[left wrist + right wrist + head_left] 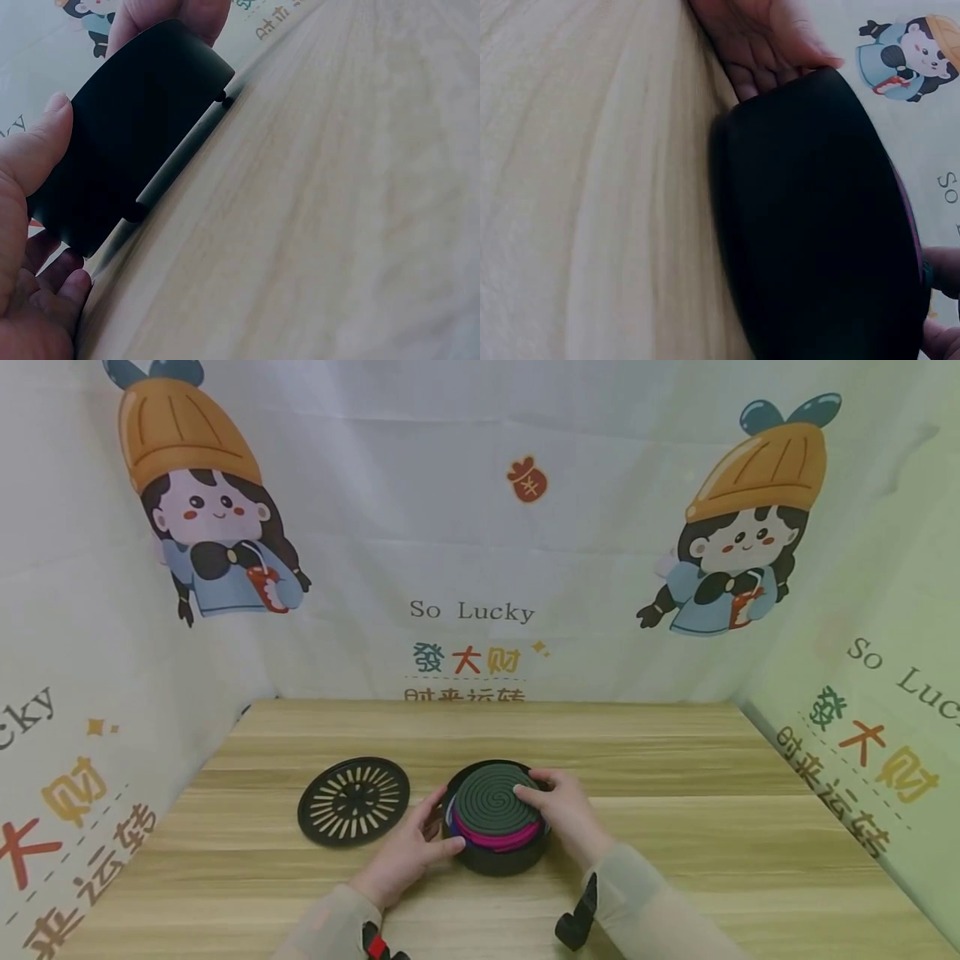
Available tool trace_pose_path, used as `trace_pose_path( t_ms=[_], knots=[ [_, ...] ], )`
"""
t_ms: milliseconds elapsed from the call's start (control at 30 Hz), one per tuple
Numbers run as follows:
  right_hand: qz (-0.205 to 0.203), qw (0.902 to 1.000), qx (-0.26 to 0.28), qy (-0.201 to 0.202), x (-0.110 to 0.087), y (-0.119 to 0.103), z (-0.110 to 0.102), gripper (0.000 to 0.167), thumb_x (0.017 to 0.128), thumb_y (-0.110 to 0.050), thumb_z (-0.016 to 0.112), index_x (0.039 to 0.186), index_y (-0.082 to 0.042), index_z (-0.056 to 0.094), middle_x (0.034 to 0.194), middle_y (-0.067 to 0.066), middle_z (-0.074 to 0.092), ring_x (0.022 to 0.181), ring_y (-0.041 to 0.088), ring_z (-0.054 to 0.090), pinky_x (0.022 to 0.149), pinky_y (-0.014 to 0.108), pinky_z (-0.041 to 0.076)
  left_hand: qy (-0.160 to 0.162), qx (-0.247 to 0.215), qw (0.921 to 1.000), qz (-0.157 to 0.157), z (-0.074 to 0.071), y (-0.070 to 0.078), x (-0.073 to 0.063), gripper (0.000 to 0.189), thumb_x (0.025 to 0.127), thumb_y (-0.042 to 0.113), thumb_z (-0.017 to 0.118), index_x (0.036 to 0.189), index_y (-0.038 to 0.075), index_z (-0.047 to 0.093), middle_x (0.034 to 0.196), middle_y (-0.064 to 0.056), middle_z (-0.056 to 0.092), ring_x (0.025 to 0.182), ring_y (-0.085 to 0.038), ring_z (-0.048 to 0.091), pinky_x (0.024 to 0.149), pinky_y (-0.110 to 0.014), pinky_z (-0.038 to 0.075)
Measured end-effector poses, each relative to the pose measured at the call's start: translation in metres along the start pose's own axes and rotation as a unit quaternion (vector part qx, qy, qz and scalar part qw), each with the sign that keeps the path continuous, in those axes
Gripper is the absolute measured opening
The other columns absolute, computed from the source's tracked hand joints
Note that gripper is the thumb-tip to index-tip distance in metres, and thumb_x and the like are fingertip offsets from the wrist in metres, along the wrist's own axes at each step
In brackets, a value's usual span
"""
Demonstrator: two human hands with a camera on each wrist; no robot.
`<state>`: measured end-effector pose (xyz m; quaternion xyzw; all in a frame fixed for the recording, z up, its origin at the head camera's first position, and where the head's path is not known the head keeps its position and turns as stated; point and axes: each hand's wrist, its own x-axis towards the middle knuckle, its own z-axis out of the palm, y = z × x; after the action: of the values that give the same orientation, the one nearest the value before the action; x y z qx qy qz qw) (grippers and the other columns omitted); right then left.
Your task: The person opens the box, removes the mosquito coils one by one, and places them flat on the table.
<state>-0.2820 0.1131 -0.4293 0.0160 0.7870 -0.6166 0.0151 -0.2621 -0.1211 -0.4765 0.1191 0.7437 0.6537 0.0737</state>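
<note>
A round black mosquito coil box point(501, 862) sits on the table, with small feet under it in the left wrist view. A dark green mosquito coil point(495, 797) lies on top of the stack in it, over a magenta coil point(498, 841) and a bluish edge. My left hand point(408, 850) grips the box's left side, thumb at the front and fingers behind. With thumb on the green coil's top and fingers at its right edge, my right hand point(566, 810) pinches that coil. The box wall point(817, 217) hides the stack in the right wrist view.
Left of the box lies its slotted round black lid point(354, 802), flat on the wooden table point(660, 752). A white printed cloth point(465, 527) hangs behind the table and along both sides.
</note>
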Motion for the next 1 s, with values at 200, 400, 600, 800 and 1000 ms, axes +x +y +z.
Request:
trace_pose_path(
  t_ms=[200, 400, 600, 800, 1000],
  knots=[
    [-0.006, 0.9999, 0.001, 0.015, 0.000, 0.004, 0.004, 0.045, 0.086, -0.012, 0.071, 0.125, 0.007, 0.058, 0.136, 0.023, 0.050, 0.129, 0.038, 0.041, 0.110, 0.049, 0.033, -0.002, -0.001, 1.0000, -0.001, 0.000, 0.001, 0.000, 0.089, 0.081, 0.012, 0.078, 0.152, 0.006, 0.024, 0.151, -0.027, 0.028, 0.138, -0.039, 0.030, 0.114, -0.047, 0.023],
    [-0.008, 0.9999, 0.006, 0.014, -0.004, 0.003, 0.003, 0.045, 0.087, -0.013, 0.070, 0.127, 0.004, 0.058, 0.139, 0.022, 0.048, 0.133, 0.040, 0.037, 0.112, 0.051, 0.029, 0.000, 0.003, 1.0000, -0.006, 0.000, 0.003, -0.002, 0.089, 0.081, 0.014, 0.078, 0.152, 0.006, 0.025, 0.150, -0.028, 0.029, 0.137, -0.041, 0.031, 0.114, -0.048, 0.024],
    [-0.015, 0.9998, 0.004, 0.013, -0.006, 0.005, 0.003, 0.047, 0.087, -0.013, 0.070, 0.130, 0.002, 0.058, 0.142, 0.021, 0.046, 0.137, 0.040, 0.032, 0.114, 0.052, 0.023, 0.000, 0.003, 1.0000, -0.009, 0.000, 0.003, -0.002, 0.088, 0.081, 0.014, 0.078, 0.152, 0.007, 0.025, 0.151, -0.027, 0.028, 0.138, -0.040, 0.030, 0.114, -0.048, 0.024],
    [-0.017, 0.9994, 0.025, 0.018, -0.005, 0.008, 0.003, 0.043, 0.087, -0.011, 0.070, 0.126, 0.003, 0.060, 0.141, 0.020, 0.048, 0.136, 0.038, 0.034, 0.113, 0.050, 0.027, -0.001, 0.005, 1.0000, -0.007, 0.000, 0.003, -0.003, 0.088, 0.082, 0.014, 0.077, 0.152, 0.008, 0.025, 0.150, -0.028, 0.029, 0.137, -0.040, 0.031, 0.114, -0.048, 0.025],
    [-0.005, 0.9980, 0.055, 0.033, -0.010, 0.005, 0.003, 0.041, 0.086, -0.007, 0.070, 0.124, 0.004, 0.060, 0.139, 0.020, 0.049, 0.132, 0.035, 0.039, 0.110, 0.047, 0.034, -0.005, -0.001, 1.0000, -0.009, -0.001, 0.005, -0.003, 0.088, 0.082, 0.013, 0.077, 0.152, 0.007, 0.025, 0.151, -0.026, 0.027, 0.138, -0.039, 0.030, 0.114, -0.048, 0.024]
  ],
)
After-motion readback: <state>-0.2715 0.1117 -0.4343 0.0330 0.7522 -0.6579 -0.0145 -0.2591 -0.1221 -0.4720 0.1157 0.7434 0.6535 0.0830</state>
